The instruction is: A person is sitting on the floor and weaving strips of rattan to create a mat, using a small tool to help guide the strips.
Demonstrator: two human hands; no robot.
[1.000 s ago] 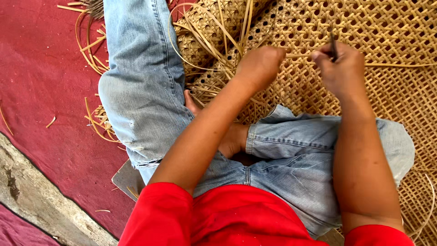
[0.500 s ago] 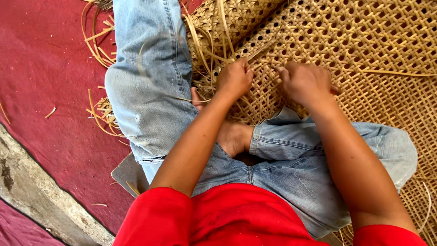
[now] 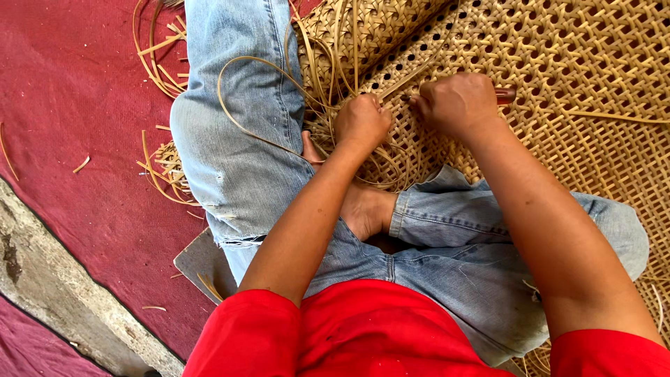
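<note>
Cane webbing (image 3: 558, 84), an open-weave sheet of pale rattan, lies spread over the person's lap and the floor on the right side of the view, running off the top and right edges so its full extent cannot be seen. A rolled part of it (image 3: 370, 28) sits at the top, also cut off by the frame. Much of the sheet's near edge is hidden under the jeans (image 3: 237, 139) and behind both forearms.

The left hand (image 3: 361, 124) is clenched into a fist at the sheet's edge, gripping loose cane strands (image 3: 279, 91) that loop out over the left knee; which strand it pinches is hidden by the knuckles. The right hand (image 3: 457, 103) is closed just beside it, knuckles up, around a dark-handled tool (image 3: 504, 94) whose end pokes out to the right; the working tip is hidden beneath the fingers. A thin strip runs up and away from between the two hands.

A bare foot (image 3: 363, 209) is tucked under the crossed legs. Cane offcuts (image 3: 164, 167) lie scattered on the red floor covering (image 3: 77, 139), and a concrete strip (image 3: 63, 293) crosses the lower left corner.
</note>
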